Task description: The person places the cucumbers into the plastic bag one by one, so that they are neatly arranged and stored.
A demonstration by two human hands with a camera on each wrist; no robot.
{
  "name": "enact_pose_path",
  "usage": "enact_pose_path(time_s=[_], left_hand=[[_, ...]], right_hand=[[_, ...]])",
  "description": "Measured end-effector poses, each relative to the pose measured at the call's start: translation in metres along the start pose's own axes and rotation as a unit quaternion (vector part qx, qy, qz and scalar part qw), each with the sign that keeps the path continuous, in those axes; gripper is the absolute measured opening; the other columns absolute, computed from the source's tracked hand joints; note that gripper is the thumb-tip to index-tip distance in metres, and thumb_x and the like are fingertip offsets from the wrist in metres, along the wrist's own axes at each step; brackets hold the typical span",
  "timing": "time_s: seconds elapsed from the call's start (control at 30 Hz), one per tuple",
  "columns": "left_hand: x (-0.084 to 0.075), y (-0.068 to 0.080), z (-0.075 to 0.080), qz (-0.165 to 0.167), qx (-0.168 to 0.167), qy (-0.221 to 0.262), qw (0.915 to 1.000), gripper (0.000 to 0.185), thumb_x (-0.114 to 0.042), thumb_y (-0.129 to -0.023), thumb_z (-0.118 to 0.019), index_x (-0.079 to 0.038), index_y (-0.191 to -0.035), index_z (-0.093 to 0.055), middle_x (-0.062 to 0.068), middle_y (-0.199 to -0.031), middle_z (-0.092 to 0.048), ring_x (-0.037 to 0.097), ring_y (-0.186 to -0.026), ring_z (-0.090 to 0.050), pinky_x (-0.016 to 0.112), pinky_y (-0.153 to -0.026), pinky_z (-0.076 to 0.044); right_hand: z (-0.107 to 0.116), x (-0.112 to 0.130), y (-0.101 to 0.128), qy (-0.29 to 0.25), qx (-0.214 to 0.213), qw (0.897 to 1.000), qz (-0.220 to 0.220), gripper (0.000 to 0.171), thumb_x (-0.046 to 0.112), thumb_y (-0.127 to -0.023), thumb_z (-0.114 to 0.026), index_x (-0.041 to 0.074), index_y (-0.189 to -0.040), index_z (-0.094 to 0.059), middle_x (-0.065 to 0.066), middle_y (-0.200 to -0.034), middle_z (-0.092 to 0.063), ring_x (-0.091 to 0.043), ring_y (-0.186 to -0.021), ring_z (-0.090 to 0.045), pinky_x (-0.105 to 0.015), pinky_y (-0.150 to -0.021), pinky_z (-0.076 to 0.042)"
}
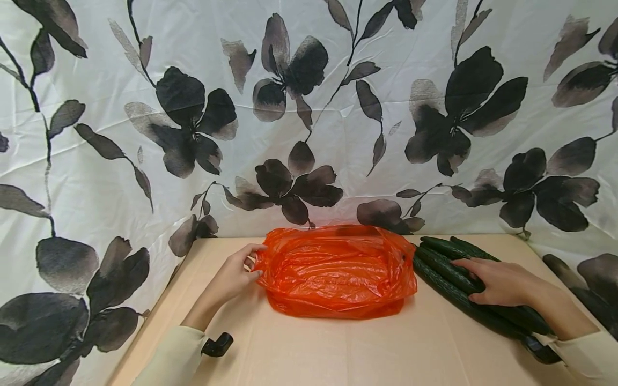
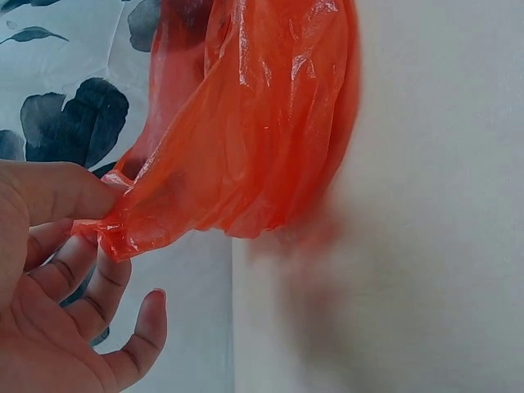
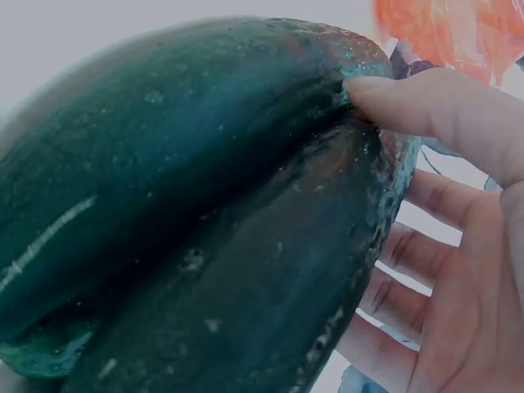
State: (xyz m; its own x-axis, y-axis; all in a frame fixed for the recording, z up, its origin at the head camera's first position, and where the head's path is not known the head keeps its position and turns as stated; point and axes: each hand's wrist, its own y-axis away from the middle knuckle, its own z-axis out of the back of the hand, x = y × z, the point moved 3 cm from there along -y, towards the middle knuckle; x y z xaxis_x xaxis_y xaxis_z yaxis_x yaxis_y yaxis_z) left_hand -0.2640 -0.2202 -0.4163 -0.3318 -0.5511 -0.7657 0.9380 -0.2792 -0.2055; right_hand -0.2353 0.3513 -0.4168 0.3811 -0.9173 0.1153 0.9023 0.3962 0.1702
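A thin, translucent red-orange plastic bag [image 1: 338,273] lies crumpled in the middle of the table, its mouth facing the front. My left hand [image 1: 236,273] pinches the bag's left edge between thumb and fingers; in the left wrist view the bag [image 2: 254,123] stretches away from the left hand [image 2: 74,270], whose little finger stands free. Right of the bag lie several long dark green cucumbers [image 1: 444,279], side by side and slanting. My right hand [image 1: 502,281] grips the cucumbers from above. Up close, its thumb presses on a cucumber [image 3: 188,123], and the fingers of the right hand [image 3: 458,246] curve along the far side.
The pale table [image 1: 309,348] runs back to a white cloth [image 1: 357,128] with dark flowers, which also hangs at both sides. The bag's right edge lies close to the cucumbers' far ends. Black wrist devices [image 1: 217,344] sit under both forearms.
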Motion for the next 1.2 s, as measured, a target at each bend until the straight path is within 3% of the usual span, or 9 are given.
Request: enact_pose_path(time_s=[0.33,0.63,1.0,1.2], left_hand=[[0.001,0.001,0.0,-0.013,0.007,0.014,0.9998,0.056,0.016,-0.082,-0.067,-0.003,-0.134,-0.058,0.015,-0.103,-0.06,0.024,-0.081,-0.055,0.023,-0.062,-0.05],[0.002,0.002,0.0,-0.011,0.015,0.012,0.9997,0.056,0.016,-0.081,-0.066,-0.002,-0.134,-0.058,0.016,-0.104,-0.06,0.023,-0.081,-0.056,0.024,-0.062,-0.051],[0.002,0.001,0.0,-0.006,0.019,0.011,0.9997,0.056,0.015,-0.081,-0.066,-0.004,-0.134,-0.059,0.013,-0.104,-0.06,0.023,-0.081,-0.055,0.024,-0.061,-0.05],[0.002,0.002,0.0,-0.004,0.019,0.014,0.9997,0.056,0.015,-0.082,-0.066,-0.004,-0.134,-0.059,0.014,-0.105,-0.06,0.024,-0.081,-0.055,0.023,-0.061,-0.05]], right_hand=[[-0.003,0.001,0.004,-0.022,-0.013,0.999,-0.025,0.07,0.035,-0.077,-0.08,0.004,-0.134,-0.057,0.004,-0.096,-0.058,-0.012,-0.082,-0.054,-0.037,-0.064,-0.044],[-0.003,0.002,0.013,-0.017,-0.027,0.999,-0.014,0.065,0.037,-0.083,-0.077,0.005,-0.136,-0.057,-0.004,-0.109,-0.065,-0.02,-0.091,-0.065,-0.045,-0.07,-0.051],[0.002,-0.003,0.014,-0.047,-0.025,0.999,-0.009,0.063,0.032,-0.085,-0.078,0.0,-0.135,-0.056,-0.016,-0.121,-0.063,-0.034,-0.107,-0.064,-0.058,-0.083,-0.053],[0.003,-0.004,0.015,-0.024,-0.03,0.999,-0.011,0.058,0.034,-0.084,-0.078,0.004,-0.131,-0.061,-0.003,-0.108,-0.064,-0.021,-0.093,-0.063,-0.047,-0.073,-0.052]])
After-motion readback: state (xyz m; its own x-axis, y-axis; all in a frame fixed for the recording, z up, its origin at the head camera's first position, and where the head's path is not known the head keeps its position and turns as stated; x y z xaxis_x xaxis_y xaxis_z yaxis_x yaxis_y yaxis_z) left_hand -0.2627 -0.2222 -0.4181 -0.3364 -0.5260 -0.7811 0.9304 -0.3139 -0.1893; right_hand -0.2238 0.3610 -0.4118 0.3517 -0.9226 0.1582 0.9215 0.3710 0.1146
